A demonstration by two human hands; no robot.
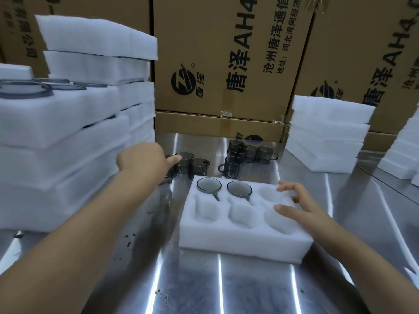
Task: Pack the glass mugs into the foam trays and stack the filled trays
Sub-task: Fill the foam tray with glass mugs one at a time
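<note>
The foam tray point(238, 243) sits mid-desk with 6 pockets, and 2 are filled. There is 1 mug point(208, 184) in the far-left pocket and a second mug point(239, 189) in the far-middle one, both rim up with handles pointing near. That leaves 4 pockets empty.

The right hand point(301, 207) lies on the tray's right side, fingers spread and relaxed, grasping nothing, just pinning the foam. The left hand point(142, 159) is stretched out far and left, at the loose mugs point(199, 166) standing on the desk point(226, 286) just beyond the tray. Its thumb sticks out toward one of them, but its fingers are hidden, so I cannot tell whether it has a mug yet.

My read is that this is the pickup for pocket 3. To do it well, take 1 mug by the body and lift it clear so glass doesn't knock glass. Then turn the handle to match the slot and press straight down while the right hand steadies the foam.

Spare mugs point(249, 152) cluster farther back. A stack of filled trays point(63, 137) stands on the left, empty trays point(326, 132) on the right, and cardboard boxes point(226, 53) behind.
</note>
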